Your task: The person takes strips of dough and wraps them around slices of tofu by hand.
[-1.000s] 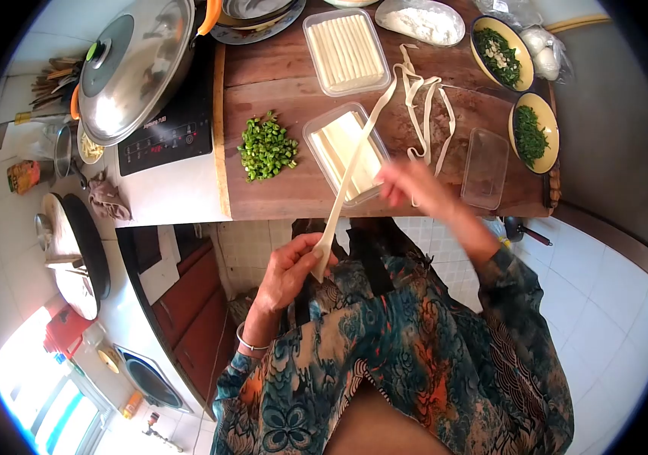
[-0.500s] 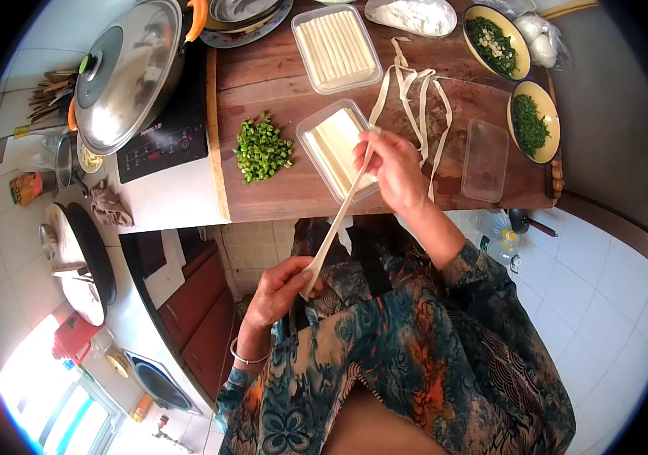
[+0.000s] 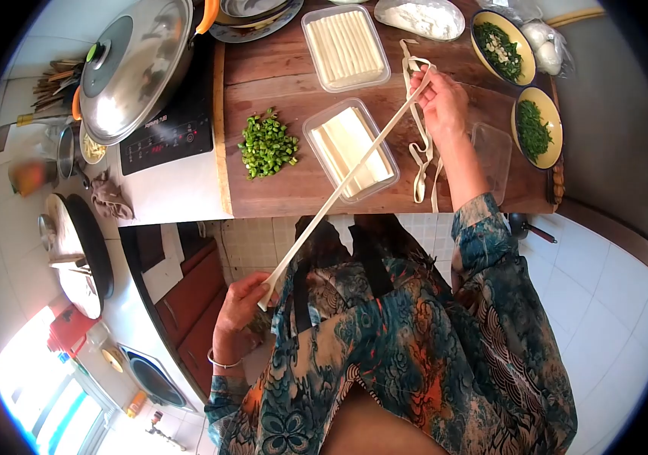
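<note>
A long pale noodle strip (image 3: 331, 199) is stretched on a slant between my two hands. My left hand (image 3: 244, 300) pinches its lower, wider end in front of the apron, below the table edge. Up over the table, my right hand (image 3: 439, 98) pinches the thin upper end. Beneath the strip stands a clear plastic box (image 3: 313, 155) with flat dough pieces (image 3: 343, 144) in it. Several pulled noodles (image 3: 420, 163) lie in loose folds on the wood beside my right hand. Behind sits a second box with rows of dough strips (image 3: 345, 47).
Chopped green peppers (image 3: 267, 144) lie on the wooden table (image 3: 263, 201). Bowls of greens (image 3: 534, 130) (image 3: 502, 49) stand at right, near a transparent container (image 3: 491, 163). Flour (image 3: 422, 19) is at the back. A lidded pot (image 3: 138, 68) sits on the induction cooker (image 3: 165, 140) at left.
My hands have moved apart, right hand up and to the right, left hand down and to the left. The dough strip between them has grown longer.
</note>
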`<act>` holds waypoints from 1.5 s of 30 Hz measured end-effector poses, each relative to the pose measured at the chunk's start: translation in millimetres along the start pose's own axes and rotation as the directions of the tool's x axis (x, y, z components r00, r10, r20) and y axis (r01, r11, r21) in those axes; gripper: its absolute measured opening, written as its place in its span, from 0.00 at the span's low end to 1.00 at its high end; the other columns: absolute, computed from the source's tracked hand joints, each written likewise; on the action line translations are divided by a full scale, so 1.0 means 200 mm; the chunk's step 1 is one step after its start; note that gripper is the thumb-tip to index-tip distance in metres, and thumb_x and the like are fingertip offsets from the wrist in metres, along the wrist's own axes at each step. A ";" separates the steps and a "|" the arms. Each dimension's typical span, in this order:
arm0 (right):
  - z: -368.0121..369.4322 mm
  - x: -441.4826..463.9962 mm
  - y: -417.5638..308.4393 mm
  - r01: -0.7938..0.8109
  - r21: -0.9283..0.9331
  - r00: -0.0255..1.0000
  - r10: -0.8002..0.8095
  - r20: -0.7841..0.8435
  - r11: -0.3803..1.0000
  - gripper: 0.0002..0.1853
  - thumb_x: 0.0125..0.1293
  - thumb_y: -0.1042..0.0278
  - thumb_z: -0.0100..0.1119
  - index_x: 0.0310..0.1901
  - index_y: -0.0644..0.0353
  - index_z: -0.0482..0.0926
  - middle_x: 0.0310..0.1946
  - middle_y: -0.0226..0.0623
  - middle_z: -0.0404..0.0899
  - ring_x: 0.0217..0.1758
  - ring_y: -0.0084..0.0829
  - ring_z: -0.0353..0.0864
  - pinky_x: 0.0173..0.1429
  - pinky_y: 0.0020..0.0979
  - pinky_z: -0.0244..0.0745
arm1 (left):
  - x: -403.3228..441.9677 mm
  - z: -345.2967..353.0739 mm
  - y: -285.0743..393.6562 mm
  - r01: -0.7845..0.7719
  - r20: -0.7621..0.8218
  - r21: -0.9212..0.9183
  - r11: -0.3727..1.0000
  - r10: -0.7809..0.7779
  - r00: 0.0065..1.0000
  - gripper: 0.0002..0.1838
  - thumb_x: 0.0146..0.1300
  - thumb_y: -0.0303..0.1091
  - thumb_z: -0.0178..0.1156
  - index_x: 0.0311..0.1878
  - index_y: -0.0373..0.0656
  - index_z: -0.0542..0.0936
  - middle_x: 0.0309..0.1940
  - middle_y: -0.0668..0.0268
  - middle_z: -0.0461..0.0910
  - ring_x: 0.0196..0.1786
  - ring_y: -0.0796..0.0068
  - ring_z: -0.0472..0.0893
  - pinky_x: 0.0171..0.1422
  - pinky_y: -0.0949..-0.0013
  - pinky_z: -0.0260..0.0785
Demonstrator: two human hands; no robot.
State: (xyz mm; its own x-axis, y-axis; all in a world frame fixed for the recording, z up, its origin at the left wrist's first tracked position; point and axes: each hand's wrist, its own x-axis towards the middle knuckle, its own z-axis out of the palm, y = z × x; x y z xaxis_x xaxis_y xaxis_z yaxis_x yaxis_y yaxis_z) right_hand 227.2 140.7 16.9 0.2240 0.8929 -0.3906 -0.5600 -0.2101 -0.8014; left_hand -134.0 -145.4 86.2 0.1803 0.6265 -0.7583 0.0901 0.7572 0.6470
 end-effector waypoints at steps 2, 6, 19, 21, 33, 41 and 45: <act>0.01 0.01 -0.04 0.016 -0.010 1.000 -0.016 0.002 1.000 0.08 0.64 0.70 0.54 0.40 0.66 0.76 0.31 0.39 0.79 0.33 0.29 0.80 0.40 0.30 0.76 | -0.01 -0.04 -0.04 0.029 -0.049 0.014 0.999 -0.028 0.998 0.12 0.66 0.27 0.49 0.48 0.33 0.75 0.27 0.70 0.77 0.29 0.83 0.73 0.36 0.78 0.66; 0.12 -0.02 -0.07 0.108 -0.310 0.994 -0.098 0.048 0.945 0.13 0.66 0.65 0.51 0.39 0.69 0.75 0.32 0.44 0.79 0.31 0.30 0.81 0.36 0.27 0.78 | 0.04 -0.04 0.00 -0.018 -0.110 0.066 0.998 0.025 0.994 0.12 0.65 0.28 0.50 0.49 0.32 0.75 0.29 0.68 0.79 0.31 0.81 0.75 0.38 0.77 0.68; 0.08 -0.82 0.16 -0.182 -0.629 0.578 0.599 0.554 0.756 0.14 0.66 0.63 0.51 0.44 0.66 0.78 0.32 0.32 0.79 0.33 0.19 0.77 0.39 0.21 0.73 | 0.29 0.44 0.46 -0.321 0.040 -0.336 0.885 0.354 0.934 0.27 0.60 0.17 0.47 0.65 0.33 0.59 0.43 0.56 0.78 0.45 0.72 0.78 0.51 0.71 0.70; 0.16 -0.88 0.18 -0.289 -0.496 0.623 0.554 0.552 0.819 0.13 0.66 0.65 0.53 0.44 0.66 0.78 0.32 0.29 0.79 0.33 0.17 0.76 0.39 0.20 0.72 | 0.31 0.44 0.44 -0.315 0.077 -0.269 0.910 0.347 0.935 0.28 0.59 0.16 0.47 0.65 0.34 0.58 0.42 0.56 0.78 0.45 0.72 0.78 0.51 0.71 0.70; 0.22 -0.88 0.20 -0.135 -0.417 0.889 0.295 0.349 0.899 0.11 0.64 0.68 0.56 0.41 0.67 0.79 0.26 0.24 0.75 0.28 0.12 0.70 0.31 0.17 0.67 | 0.32 0.45 0.38 -0.124 0.016 -0.367 0.922 0.139 0.990 0.08 0.63 0.28 0.55 0.44 0.36 0.74 0.29 0.65 0.79 0.28 0.82 0.77 0.35 0.78 0.71; 0.21 -0.74 0.15 -0.027 -0.383 0.963 0.128 0.239 0.923 0.10 0.64 0.68 0.56 0.40 0.66 0.81 0.26 0.30 0.79 0.24 0.16 0.74 0.29 0.18 0.72 | 0.27 0.39 0.36 -0.108 -0.006 -0.352 0.930 0.113 0.994 0.07 0.63 0.27 0.56 0.43 0.36 0.75 0.27 0.66 0.79 0.26 0.84 0.76 0.31 0.80 0.69; 0.18 -0.64 0.10 -0.035 -0.281 0.974 0.096 0.207 0.959 0.10 0.64 0.68 0.56 0.41 0.66 0.80 0.26 0.32 0.79 0.25 0.17 0.76 0.30 0.19 0.74 | 0.25 0.35 0.31 -0.138 -0.028 -0.342 0.930 0.137 0.990 0.07 0.62 0.26 0.56 0.42 0.36 0.76 0.26 0.66 0.79 0.25 0.83 0.76 0.30 0.80 0.69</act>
State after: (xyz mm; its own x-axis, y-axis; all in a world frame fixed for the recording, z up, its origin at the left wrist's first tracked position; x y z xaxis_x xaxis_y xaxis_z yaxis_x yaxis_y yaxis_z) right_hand 157.9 35.9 68.0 -0.0003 0.9317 -0.3633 -0.3209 -0.3442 -0.8824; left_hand -50.3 -79.8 93.0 0.1638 0.7289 -0.6647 -0.2756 0.6808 0.6786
